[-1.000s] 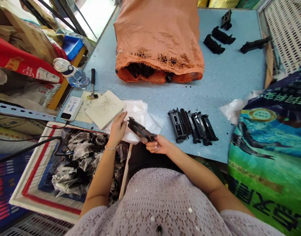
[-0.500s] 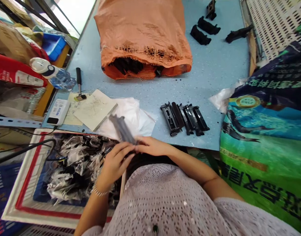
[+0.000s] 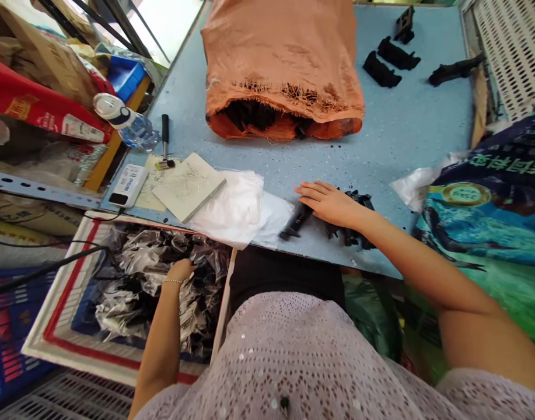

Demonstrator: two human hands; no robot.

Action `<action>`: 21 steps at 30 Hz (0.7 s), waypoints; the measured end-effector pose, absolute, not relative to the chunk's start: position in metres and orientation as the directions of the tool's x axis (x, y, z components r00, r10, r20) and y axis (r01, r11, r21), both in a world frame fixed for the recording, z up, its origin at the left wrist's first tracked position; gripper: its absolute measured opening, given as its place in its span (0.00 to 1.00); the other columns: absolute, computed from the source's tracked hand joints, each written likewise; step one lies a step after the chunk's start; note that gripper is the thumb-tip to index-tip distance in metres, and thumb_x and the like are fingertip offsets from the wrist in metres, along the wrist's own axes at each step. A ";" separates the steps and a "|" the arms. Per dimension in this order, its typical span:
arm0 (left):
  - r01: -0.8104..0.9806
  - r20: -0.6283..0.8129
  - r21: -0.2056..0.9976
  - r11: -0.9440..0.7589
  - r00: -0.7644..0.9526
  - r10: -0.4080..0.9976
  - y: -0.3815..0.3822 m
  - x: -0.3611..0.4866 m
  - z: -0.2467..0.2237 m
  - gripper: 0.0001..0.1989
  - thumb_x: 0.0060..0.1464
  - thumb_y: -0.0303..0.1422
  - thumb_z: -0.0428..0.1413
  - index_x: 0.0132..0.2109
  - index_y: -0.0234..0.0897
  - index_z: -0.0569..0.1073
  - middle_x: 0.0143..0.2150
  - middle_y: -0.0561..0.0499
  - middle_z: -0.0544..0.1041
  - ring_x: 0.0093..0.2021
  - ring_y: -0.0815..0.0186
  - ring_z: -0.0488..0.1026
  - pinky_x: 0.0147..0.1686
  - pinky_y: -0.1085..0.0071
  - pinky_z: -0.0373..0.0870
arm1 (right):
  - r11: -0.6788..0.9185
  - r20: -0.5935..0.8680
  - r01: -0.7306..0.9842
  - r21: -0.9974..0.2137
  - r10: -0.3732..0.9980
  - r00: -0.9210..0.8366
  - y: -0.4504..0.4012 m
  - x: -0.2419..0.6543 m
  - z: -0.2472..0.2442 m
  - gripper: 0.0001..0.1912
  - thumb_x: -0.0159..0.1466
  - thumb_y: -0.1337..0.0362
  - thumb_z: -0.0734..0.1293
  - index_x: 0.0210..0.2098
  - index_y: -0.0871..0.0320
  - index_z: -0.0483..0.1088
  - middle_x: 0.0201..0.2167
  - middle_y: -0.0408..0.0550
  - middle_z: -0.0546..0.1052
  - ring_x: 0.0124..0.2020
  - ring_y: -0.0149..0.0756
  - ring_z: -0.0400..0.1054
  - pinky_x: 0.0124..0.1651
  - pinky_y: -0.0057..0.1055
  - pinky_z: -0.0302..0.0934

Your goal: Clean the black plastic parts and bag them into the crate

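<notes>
My right hand (image 3: 326, 201) lies palm down over a row of black plastic parts (image 3: 359, 204) near the table's front edge. Its fingers reach over the upper end of one black plastic part (image 3: 297, 220), which sticks out slantwise to the left of the row; the thumb's grip is mostly hidden. My left hand (image 3: 181, 271) is down in the basket (image 3: 52, 324), among black parts in clear plastic bags (image 3: 138, 256). The fingers there are mostly out of sight. A stack of clear plastic bags (image 3: 230, 204) lies to the left of my right hand.
An orange woven sack (image 3: 285, 52) with dark pieces in its mouth lies on the blue table (image 3: 407, 128). More black parts (image 3: 381, 70) are at the back right. A hammer (image 3: 165, 137), a water bottle (image 3: 138, 131) and a cardboard pad (image 3: 191, 184) sit left. A green-blue sack (image 3: 481, 227) stands right.
My hands were together around a greyish part at the table edge. The left has gone down into the basket; the right has moved to the row, where the leftmost part now sits farther left.
</notes>
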State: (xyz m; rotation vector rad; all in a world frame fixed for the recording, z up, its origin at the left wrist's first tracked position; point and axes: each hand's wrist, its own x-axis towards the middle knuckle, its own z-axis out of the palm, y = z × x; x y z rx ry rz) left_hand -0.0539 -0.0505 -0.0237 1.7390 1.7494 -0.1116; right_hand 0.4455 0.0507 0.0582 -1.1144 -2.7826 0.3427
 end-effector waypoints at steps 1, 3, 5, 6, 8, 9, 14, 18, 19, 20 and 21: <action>0.907 -0.493 0.407 0.104 0.123 0.862 -0.047 -0.041 -0.015 0.17 0.57 0.40 0.55 0.24 0.36 0.75 0.18 0.48 0.71 0.24 0.59 0.74 0.31 0.66 0.70 | 0.661 0.047 0.670 -0.337 0.723 -0.690 0.050 0.443 0.058 0.20 0.70 0.65 0.62 0.60 0.60 0.71 0.63 0.61 0.72 0.65 0.53 0.64 0.65 0.56 0.59; 0.871 -0.397 0.486 0.063 0.156 0.904 -0.036 -0.005 0.005 0.18 0.62 0.43 0.52 0.34 0.37 0.80 0.28 0.46 0.79 0.32 0.58 0.78 0.37 0.66 0.72 | 0.485 0.075 0.671 -0.561 0.837 -0.542 0.046 0.432 0.056 0.22 0.70 0.57 0.63 0.60 0.59 0.71 0.58 0.60 0.76 0.59 0.52 0.70 0.61 0.53 0.64; 0.812 -0.132 0.582 -0.050 0.154 0.979 -0.017 0.043 0.020 0.18 0.66 0.42 0.50 0.45 0.38 0.81 0.43 0.44 0.81 0.43 0.57 0.78 0.47 0.64 0.73 | 0.188 0.035 0.515 -0.836 0.956 -0.292 0.040 0.414 0.049 0.23 0.70 0.50 0.63 0.57 0.56 0.73 0.52 0.55 0.79 0.53 0.49 0.74 0.55 0.48 0.69; 0.802 -0.003 0.588 -0.103 0.129 0.992 -0.005 0.067 0.023 0.16 0.65 0.40 0.51 0.47 0.37 0.81 0.49 0.42 0.80 0.48 0.56 0.77 0.51 0.62 0.72 | 0.024 -0.040 0.346 -0.938 0.983 -0.177 0.037 0.403 0.045 0.22 0.69 0.48 0.63 0.53 0.55 0.75 0.48 0.52 0.80 0.49 0.46 0.75 0.50 0.45 0.71; 0.825 0.091 0.552 -0.125 0.089 0.992 0.020 0.105 0.023 0.11 0.62 0.34 0.55 0.41 0.34 0.81 0.49 0.38 0.78 0.50 0.52 0.74 0.52 0.58 0.71 | -0.250 -0.246 -0.044 -0.967 0.966 -0.080 0.030 0.383 0.038 0.21 0.65 0.46 0.66 0.45 0.55 0.76 0.39 0.48 0.81 0.40 0.41 0.76 0.40 0.36 0.72; 0.834 0.091 0.540 -0.113 0.076 0.993 0.032 0.116 0.020 0.08 0.59 0.31 0.56 0.37 0.34 0.80 0.47 0.37 0.78 0.50 0.52 0.74 0.50 0.58 0.71 | -0.342 -0.328 -0.196 -0.919 0.939 -0.101 0.027 0.375 0.036 0.19 0.62 0.48 0.70 0.42 0.56 0.76 0.36 0.47 0.80 0.37 0.39 0.75 0.37 0.33 0.71; 0.605 -0.088 0.790 0.099 -0.048 0.995 0.065 0.098 0.005 0.06 0.51 0.32 0.62 0.31 0.36 0.73 0.30 0.49 0.75 0.32 0.63 0.72 0.36 0.67 0.70 | -0.543 -0.413 -0.541 -0.642 0.840 -0.353 0.032 0.348 0.040 0.14 0.56 0.61 0.71 0.41 0.60 0.75 0.35 0.48 0.81 0.36 0.39 0.76 0.42 0.37 0.74; 0.329 -0.189 0.922 0.202 -0.070 0.979 0.066 0.077 0.000 0.08 0.49 0.33 0.62 0.33 0.37 0.71 0.25 0.55 0.73 0.25 0.68 0.69 0.28 0.72 0.66 | -0.589 -0.351 -0.625 -0.512 0.808 -0.474 0.060 0.305 0.036 0.17 0.59 0.60 0.65 0.45 0.61 0.73 0.37 0.51 0.81 0.44 0.45 0.77 0.49 0.44 0.74; 0.328 -0.152 0.930 0.165 -0.065 0.986 0.066 0.076 0.000 0.06 0.49 0.32 0.61 0.33 0.37 0.71 0.27 0.54 0.74 0.27 0.67 0.72 0.30 0.71 0.69 | -0.582 -0.363 -0.609 -0.538 0.813 -0.456 0.066 0.293 0.032 0.15 0.59 0.60 0.65 0.44 0.60 0.72 0.35 0.50 0.81 0.42 0.44 0.77 0.48 0.43 0.74; 0.362 -0.093 0.926 0.106 -0.053 0.994 0.066 0.075 0.001 0.04 0.50 0.31 0.59 0.34 0.37 0.71 0.29 0.51 0.77 0.31 0.65 0.74 0.34 0.69 0.72 | -0.564 -0.386 -0.579 -0.588 0.825 -0.412 0.070 0.283 0.027 0.12 0.59 0.61 0.65 0.42 0.59 0.71 0.33 0.49 0.80 0.40 0.42 0.77 0.44 0.40 0.75; 0.428 -0.025 0.903 0.036 -0.031 0.999 0.066 0.073 0.002 0.02 0.52 0.29 0.56 0.34 0.37 0.73 0.33 0.49 0.79 0.37 0.63 0.77 0.40 0.66 0.74 | -0.538 -0.405 -0.539 -0.648 0.843 -0.354 0.072 0.276 0.023 0.11 0.58 0.62 0.66 0.40 0.58 0.70 0.31 0.47 0.79 0.37 0.40 0.77 0.40 0.37 0.74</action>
